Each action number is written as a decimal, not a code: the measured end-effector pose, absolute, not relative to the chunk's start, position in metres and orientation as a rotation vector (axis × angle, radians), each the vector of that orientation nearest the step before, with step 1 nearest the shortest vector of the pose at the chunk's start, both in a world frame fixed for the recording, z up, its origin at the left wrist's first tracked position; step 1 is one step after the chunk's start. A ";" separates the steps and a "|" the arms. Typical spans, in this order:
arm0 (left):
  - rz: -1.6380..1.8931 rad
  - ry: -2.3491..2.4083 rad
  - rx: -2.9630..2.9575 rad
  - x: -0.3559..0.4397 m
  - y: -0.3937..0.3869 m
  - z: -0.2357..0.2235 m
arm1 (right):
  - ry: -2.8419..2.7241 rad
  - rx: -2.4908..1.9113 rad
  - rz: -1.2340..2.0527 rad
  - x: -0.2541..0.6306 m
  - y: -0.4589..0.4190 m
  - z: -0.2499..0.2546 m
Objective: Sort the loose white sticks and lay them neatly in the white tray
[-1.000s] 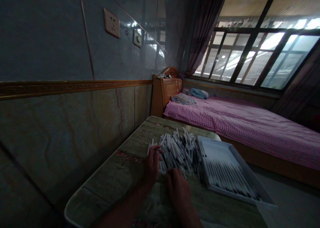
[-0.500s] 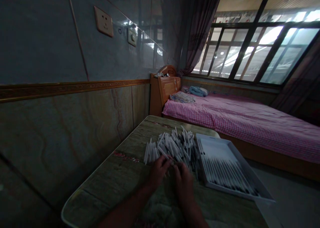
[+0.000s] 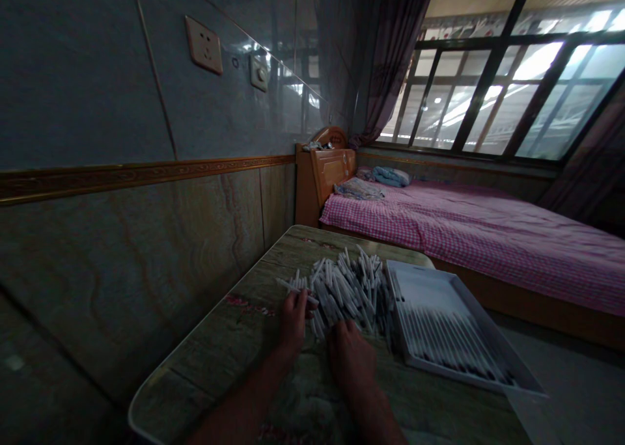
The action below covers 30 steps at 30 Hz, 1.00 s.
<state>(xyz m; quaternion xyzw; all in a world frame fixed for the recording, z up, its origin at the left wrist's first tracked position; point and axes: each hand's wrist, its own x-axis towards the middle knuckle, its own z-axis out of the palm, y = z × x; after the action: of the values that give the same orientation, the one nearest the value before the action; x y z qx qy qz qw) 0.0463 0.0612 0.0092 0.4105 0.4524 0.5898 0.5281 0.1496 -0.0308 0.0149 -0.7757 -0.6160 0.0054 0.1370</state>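
A heap of slim white pens [image 3: 342, 285], some with dark parts, lies loosely on the table. My left hand [image 3: 294, 318] is at the heap's left side, its fingers closed on a white pen [image 3: 289, 285] that slants across a few others. Close to the heap's near edge, my right hand [image 3: 351, 354] is curled with its knuckles up. Its fingertips are hidden, so whatever they pinch does not show. To the right stands a shallow white tray [image 3: 471, 302] holding a row of similar pens [image 3: 446, 337] side by side, dark ends toward me.
The marble-patterned table [image 3: 234, 354] has a pale rounded edge and runs along the tiled wall [image 3: 215, 217]. Beyond it is a bed [image 3: 439, 217] with a pink checked cover and a wooden headboard [image 3: 332, 168]. The tray's right end reaches past the table edge.
My hands were together in front of the heap and have moved apart. The left went left and away from me to the small group of pens; the right lowered slightly and curled.
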 end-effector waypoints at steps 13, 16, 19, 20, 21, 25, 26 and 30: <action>1.375 1.074 0.987 0.047 0.061 0.006 | -1.755 -2.347 0.065 0.154 -0.037 0.021; 1.387 1.047 0.924 0.046 0.063 0.005 | -1.738 -2.342 0.054 0.156 -0.039 0.019; 1.406 0.992 0.788 0.045 0.066 0.005 | -1.706 -2.307 0.041 0.159 -0.041 0.012; 1.411 0.978 0.727 0.044 0.068 0.005 | -1.702 -2.278 0.026 0.161 -0.042 0.009; 1.414 0.968 0.669 0.043 0.069 0.006 | -1.709 -2.239 0.007 0.162 -0.042 0.006; 1.425 0.950 0.559 0.039 0.071 0.010 | -1.755 -2.167 -0.046 0.163 -0.043 0.000; 1.423 0.941 0.552 0.039 0.071 0.011 | -1.758 -2.180 -0.044 0.163 -0.043 -0.001; 1.409 0.908 0.518 0.038 0.069 0.014 | -1.742 -2.227 -0.013 0.161 -0.043 0.001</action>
<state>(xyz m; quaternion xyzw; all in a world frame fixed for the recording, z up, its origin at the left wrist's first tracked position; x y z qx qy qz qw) 0.0377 0.0690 0.0136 0.2270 0.3981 0.6176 0.6392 0.1605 -0.0429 0.0009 -0.7780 -0.6085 -0.0047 0.1563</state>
